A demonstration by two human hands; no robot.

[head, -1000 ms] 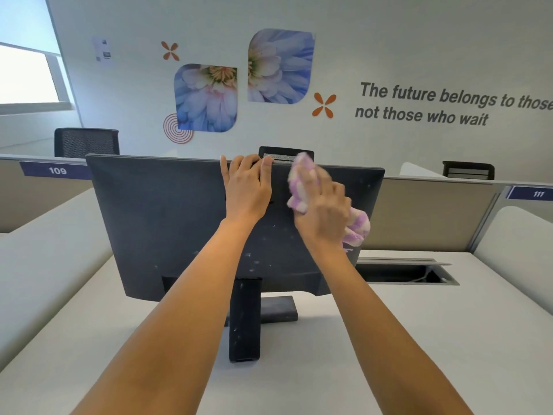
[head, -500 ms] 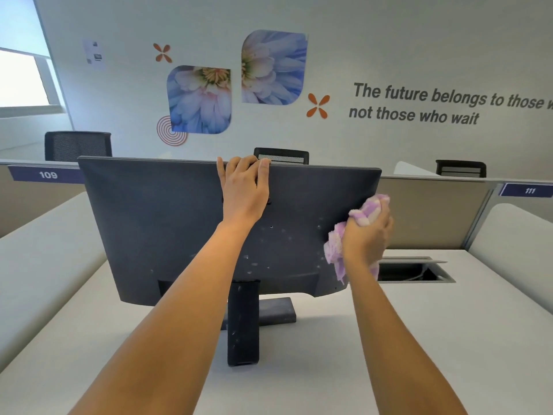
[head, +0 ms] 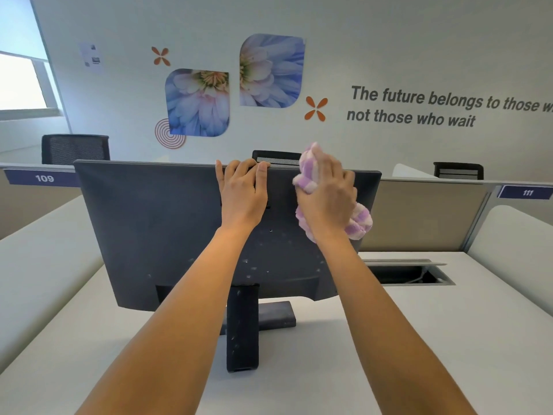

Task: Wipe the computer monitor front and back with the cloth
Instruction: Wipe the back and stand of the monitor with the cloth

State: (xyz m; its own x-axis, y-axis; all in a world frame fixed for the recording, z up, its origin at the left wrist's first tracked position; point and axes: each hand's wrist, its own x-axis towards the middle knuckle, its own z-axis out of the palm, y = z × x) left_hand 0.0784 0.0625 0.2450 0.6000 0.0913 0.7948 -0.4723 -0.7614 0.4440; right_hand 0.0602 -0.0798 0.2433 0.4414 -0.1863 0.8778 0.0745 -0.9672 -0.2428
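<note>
Clutching cloth (head: 308,172), right hand (head: 326,194) presses back-facing horizontal monitor (head: 155,223); left hand (head: 243,193) curls over top.

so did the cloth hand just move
Yes: the right hand and cloth rose leftward, from the right edge of the monitor to its top edge.
</note>
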